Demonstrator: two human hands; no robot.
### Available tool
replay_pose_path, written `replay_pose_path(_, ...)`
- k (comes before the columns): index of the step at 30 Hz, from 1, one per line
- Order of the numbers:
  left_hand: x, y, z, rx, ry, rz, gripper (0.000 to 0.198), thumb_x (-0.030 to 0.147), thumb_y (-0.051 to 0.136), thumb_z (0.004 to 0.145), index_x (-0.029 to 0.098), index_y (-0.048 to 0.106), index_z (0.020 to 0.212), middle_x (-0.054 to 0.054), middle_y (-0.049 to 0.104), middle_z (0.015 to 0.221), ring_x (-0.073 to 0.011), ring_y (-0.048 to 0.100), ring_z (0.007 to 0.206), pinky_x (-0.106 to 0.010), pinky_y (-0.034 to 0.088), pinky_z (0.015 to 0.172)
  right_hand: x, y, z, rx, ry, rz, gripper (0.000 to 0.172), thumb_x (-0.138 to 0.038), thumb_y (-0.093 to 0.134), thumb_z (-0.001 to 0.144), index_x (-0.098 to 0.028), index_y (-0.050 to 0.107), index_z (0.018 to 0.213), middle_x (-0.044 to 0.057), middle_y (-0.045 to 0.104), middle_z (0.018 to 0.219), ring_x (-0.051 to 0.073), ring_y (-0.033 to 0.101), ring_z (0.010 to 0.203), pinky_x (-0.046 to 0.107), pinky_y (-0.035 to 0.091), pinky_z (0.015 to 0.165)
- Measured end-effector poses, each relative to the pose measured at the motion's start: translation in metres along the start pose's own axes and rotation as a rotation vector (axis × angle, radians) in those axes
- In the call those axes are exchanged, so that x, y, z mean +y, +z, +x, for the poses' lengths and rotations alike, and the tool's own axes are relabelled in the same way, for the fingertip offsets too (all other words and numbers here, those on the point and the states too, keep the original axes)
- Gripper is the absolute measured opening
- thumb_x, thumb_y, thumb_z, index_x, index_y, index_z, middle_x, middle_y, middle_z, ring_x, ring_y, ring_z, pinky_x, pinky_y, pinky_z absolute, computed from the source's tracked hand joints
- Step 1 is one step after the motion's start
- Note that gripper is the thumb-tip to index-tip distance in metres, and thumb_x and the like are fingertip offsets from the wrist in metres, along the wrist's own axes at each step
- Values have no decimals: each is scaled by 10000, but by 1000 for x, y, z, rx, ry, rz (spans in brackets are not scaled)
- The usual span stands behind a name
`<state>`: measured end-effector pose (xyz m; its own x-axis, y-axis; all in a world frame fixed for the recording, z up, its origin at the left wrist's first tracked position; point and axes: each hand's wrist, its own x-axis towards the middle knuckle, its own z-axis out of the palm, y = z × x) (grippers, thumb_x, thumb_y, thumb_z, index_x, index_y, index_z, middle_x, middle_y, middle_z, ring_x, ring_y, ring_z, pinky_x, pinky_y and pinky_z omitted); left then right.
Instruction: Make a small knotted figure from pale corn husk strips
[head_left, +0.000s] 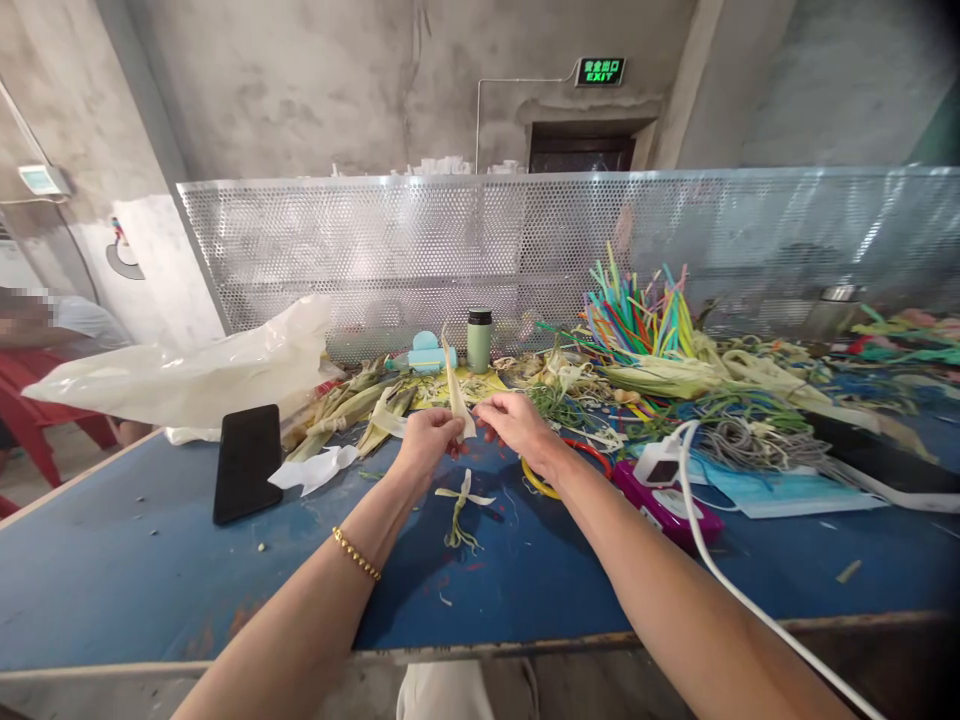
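My left hand (426,442) is closed in a pinch on a pale, pointed strip of corn husk (453,385) that stands up above the fingers. My right hand (519,428) is closed too, its fingertips pinching at the lower right edge of the same husk. Below the hands, a small cross-shaped piece of husk (465,491) with twisted green ends lies on the blue table (300,590). Another curled pale husk (388,412) sits just left of my left hand. Part of the held strip is hidden by my fingers.
A black phone (247,463) and white scrap (313,470) lie left, before a plastic bag (187,375). Behind stands a green bottle (479,340). Coloured strips (637,310), a purple box (667,505) and a white cable (709,560) occupy the right. A perforated metal screen (360,240) borders the back.
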<state>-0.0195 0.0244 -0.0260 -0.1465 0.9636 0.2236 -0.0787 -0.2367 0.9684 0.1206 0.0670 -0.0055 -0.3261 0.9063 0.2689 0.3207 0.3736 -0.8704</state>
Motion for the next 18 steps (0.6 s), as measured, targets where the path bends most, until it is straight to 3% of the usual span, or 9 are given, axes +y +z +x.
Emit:
replay_pose_path(4,-2,-1,0,-1,67,64,226,278,718,666,139,564,575,8,554,422,-95,496,375,-210,373,408,1,2,0,5,-114,-56,307,-455,654,751,-150,610,748,4,610,618,117,557,537,209,377,476)
replay_pose_path(10,2,-2,-1,-59,7,29,201,278,693,691,128,596,599,-7,572,456,-120,552,410,-222,393,427,6,0,3,-22,-147,-11,205,-259,565,788,-163,529,611,-26,525,491,88,457,448,212,350,465)
replay_pose_path(18,8,-7,-1,-72,-4,-97,234,312,703,681,140,563,606,-6,571,524,-118,576,477,-213,386,468,4,-5,4,-40,-135,85,203,-311,589,793,-156,573,663,-20,543,498,84,447,430,213,348,443)
